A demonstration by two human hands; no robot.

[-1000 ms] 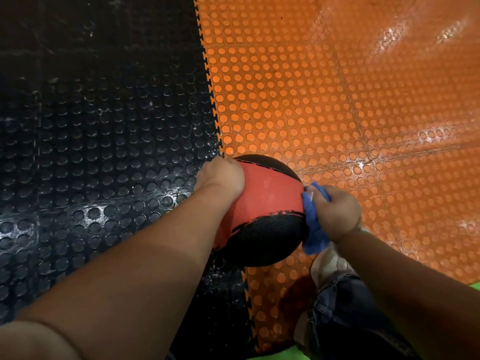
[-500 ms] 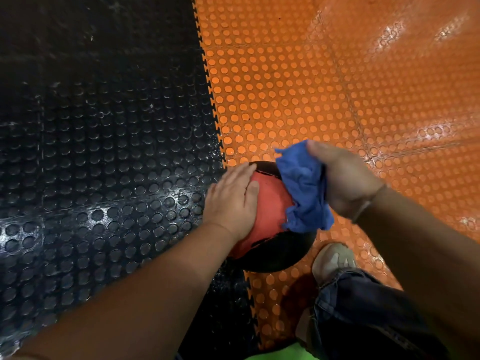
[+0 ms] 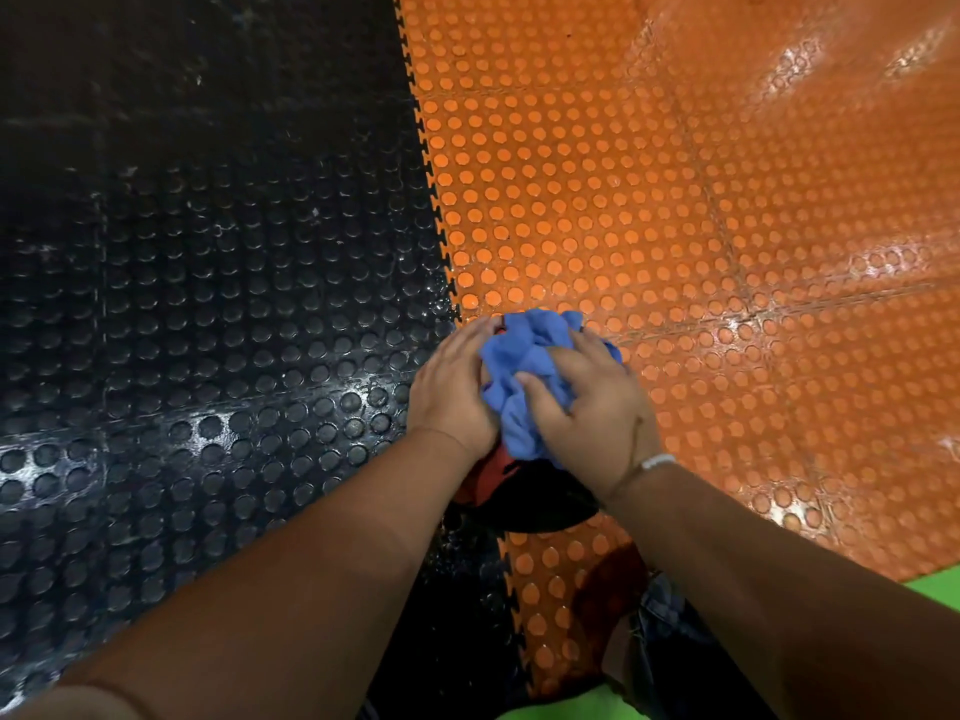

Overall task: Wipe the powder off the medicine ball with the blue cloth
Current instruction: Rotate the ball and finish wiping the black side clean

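The round red-and-black rubber medicine ball (image 3: 496,472) sits on the floor right on the toothed seam where two mats join, near the lower middle of the view. Most of it is hidden: only a red patch and a black curve below it show under the wrists. Whether any powder lies on its surface cannot be told from here. A crumpled blue cloth (image 3: 522,363) of soft fabric is bunched over the top of the ball. The right hand (image 3: 589,413) lies on the cloth with its fingers and thumb curled into the folds, gripping a wad of it and pressing it down against the ball. The left hand (image 3: 452,387) rests on the ball's left side with its fingers held fairly straight and close together, gripping nothing; its thumb edge touches the cloth. A thin white wristband (image 3: 657,462) circles the right wrist. Both bare forearms reach in from the bottom of the view. To the left of the seam lies a glossy black rubber mat (image 3: 208,314) covered in round studs, and to the right a glossy orange rubber mat (image 3: 701,210) with the same studs. A leg in dark blue denim (image 3: 670,646) shows below the right forearm, and a strip of bright green flooring (image 3: 935,587) borders the orange mat at the lower right.
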